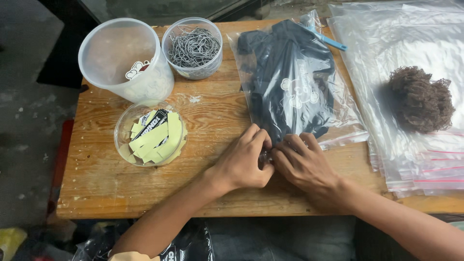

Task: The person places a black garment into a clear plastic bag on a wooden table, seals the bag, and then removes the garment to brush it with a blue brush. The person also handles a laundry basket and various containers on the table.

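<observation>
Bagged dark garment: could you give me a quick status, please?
Both hands, left hand and right hand, pinching bag edge. Garment inside. Nothing in the way.

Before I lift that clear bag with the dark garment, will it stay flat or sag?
The bagged garment will likely sag: soft folded cloth in thin wrinkled plastic. The glossy film looks slippery. Both hands, left and right, pinch its near edge.

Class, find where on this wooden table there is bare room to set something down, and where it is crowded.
Bare wood lies below the bowl of yellow tags, left of the left hand. A narrower patch separates that bowl from the bagged dark garment. The right side is crowded with a stack of clear zip bags.
</observation>
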